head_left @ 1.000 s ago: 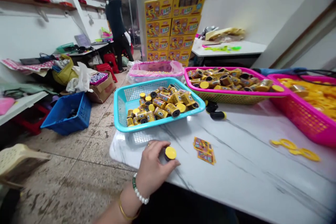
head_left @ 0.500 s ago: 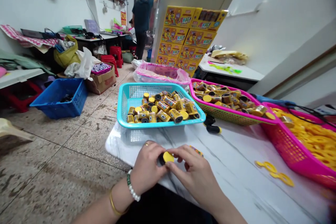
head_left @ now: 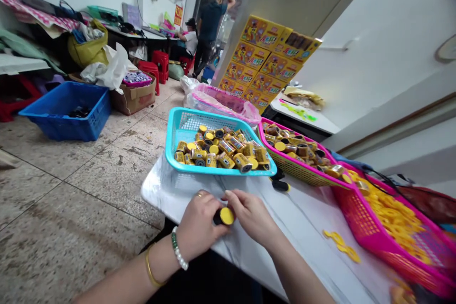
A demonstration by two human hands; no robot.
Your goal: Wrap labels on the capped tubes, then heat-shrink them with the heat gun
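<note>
My left hand (head_left: 201,221) is closed around a small black cylinder with a yellow round end (head_left: 227,216), held over the front edge of the marble-patterned table (head_left: 228,242). The yellow end faces up towards me. Just right of it, my right hand (head_left: 251,213) has its fingers curled in with the thumb against them. Whether something is between those fingertips is hidden. Behind both hands, a turquoise basket (head_left: 221,171) holds many small cylinders in gold printed wrap (head_left: 226,160), some with yellow ends and some with black ones.
Black cylinders (head_left: 280,185) lie right of the turquoise basket. A pink basket (head_left: 302,171) holds more wrapped cylinders; another pink basket (head_left: 359,218) holds yellow plastic pieces. Linked yellow rings (head_left: 342,246) lie on the table. Yellow printed boxes (head_left: 265,64) are stacked behind. A blue crate (head_left: 71,118) stands on the floor.
My right hand has drawn back from the cylinder's yellow end, and its fingers have curled in. A colourful printed piece behind it no longer shows. The view has turned and tilted.
</note>
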